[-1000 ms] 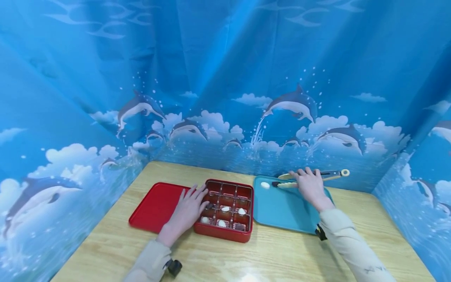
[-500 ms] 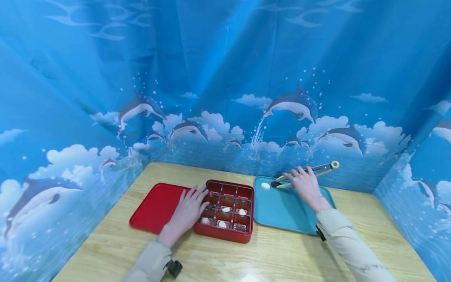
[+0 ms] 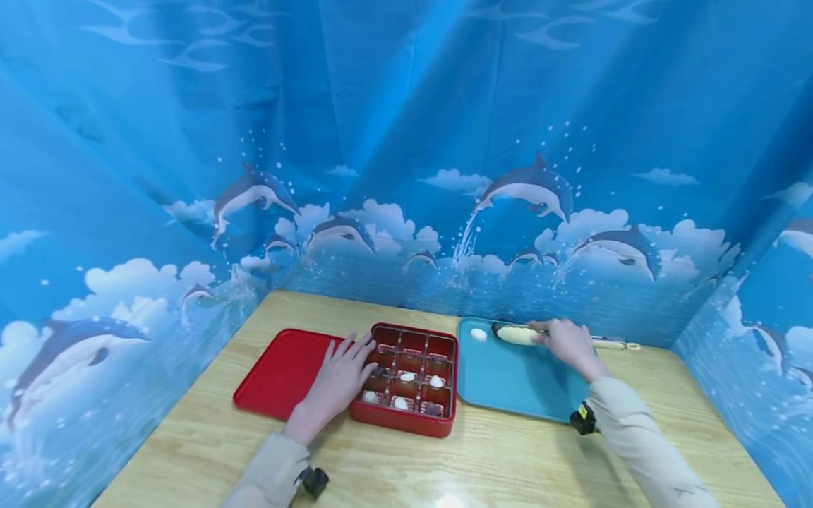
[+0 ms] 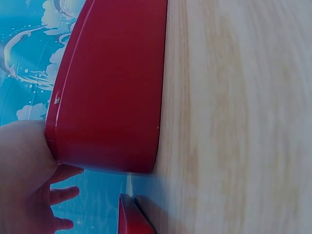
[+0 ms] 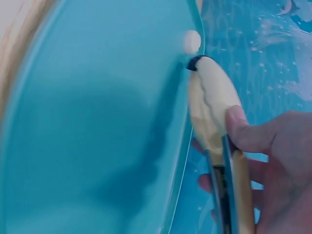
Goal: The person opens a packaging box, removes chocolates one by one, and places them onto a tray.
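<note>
My right hand grips cream-tipped tongs over the back of the blue tray. Their tips are closed together at a dark, chocolate-like piece, which shows partly past the ends. Close by on the tray lies a round white piece. My left hand rests on the left rim of the red box with fingers spread. Inside, the box is divided into compartments; several in the front rows hold white or dark pieces, and the back ones show only liners.
Left of the box, partly under my left forearm, lies a flat red lid. The wooden table meets a blue dolphin-print curtain at its back edge.
The tongs have turned in my right hand and their tips have drawn together at the dark piece. Their handle end has swung lower and to the right. My left hand has stayed put.
</note>
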Action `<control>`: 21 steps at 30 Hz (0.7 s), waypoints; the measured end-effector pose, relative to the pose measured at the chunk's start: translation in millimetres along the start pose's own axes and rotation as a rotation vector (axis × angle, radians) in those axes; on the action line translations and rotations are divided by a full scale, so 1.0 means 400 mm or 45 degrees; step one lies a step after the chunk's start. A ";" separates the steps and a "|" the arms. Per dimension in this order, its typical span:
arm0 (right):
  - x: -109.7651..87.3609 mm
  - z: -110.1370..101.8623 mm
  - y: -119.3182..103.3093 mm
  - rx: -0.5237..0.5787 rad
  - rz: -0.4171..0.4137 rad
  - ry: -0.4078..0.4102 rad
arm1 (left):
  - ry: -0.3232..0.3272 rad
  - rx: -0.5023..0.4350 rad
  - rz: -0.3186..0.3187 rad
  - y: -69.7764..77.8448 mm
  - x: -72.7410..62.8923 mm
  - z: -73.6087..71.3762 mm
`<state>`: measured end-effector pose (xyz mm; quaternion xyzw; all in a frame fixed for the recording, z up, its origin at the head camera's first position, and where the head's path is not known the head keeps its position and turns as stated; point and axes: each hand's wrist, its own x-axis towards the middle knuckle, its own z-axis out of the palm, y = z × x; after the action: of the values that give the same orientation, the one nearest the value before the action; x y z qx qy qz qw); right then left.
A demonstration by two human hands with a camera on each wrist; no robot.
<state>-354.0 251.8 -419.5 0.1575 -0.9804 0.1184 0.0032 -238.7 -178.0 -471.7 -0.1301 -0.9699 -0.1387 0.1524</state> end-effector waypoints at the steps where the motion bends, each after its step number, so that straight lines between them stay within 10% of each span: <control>1: -0.002 -0.005 0.003 0.040 0.013 -0.070 | -0.001 0.001 0.001 0.000 0.000 0.000; 12: -0.003 -0.029 0.031 0.160 0.147 -0.440 | -0.014 0.022 -0.004 -0.002 0.002 0.005; 21: -0.026 -0.014 0.027 -0.076 0.140 -0.263 | -0.017 0.009 -0.011 0.004 0.001 -0.004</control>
<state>-347.6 266.5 -416.9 0.1147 -0.9858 0.0722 -0.0995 -238.1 -177.1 -469.8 -0.1262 -0.9719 -0.1351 0.1458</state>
